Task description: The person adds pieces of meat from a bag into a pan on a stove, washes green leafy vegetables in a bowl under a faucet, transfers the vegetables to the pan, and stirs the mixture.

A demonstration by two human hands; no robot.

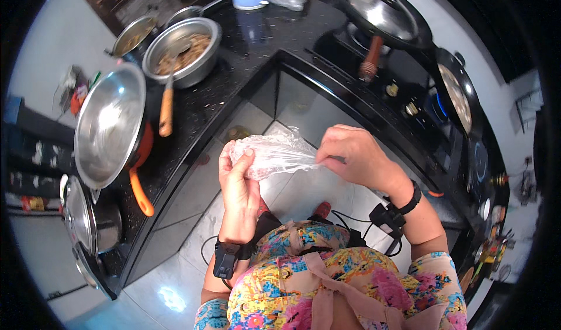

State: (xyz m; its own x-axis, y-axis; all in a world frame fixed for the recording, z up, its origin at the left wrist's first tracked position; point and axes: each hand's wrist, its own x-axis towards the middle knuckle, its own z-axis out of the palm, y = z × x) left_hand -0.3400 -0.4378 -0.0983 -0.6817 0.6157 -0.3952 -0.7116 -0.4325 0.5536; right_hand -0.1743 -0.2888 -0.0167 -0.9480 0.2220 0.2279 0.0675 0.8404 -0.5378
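Observation:
A clear plastic bag (pixel 277 157) is stretched between my two hands, above the floor and in front of my body. My left hand (pixel 238 178) cradles its fuller end, with the thumb pressed on top and the fingers underneath. Something pale pinkish shows faintly through the film, but I cannot make out what it is. The opposite end is gathered into tight creases, pinched in the fingertips of my right hand (pixel 353 155).
On the left counter are a metal bowl of brown food (pixel 198 29), a wooden-handled ladle (pixel 167 105), a wide metal basin (pixel 108 125) and a lidded pot (pixel 82 213). A lidded wok (pixel 383 14) sits on the stove; beside it, a pan (pixel 456 96) stands over blue flame.

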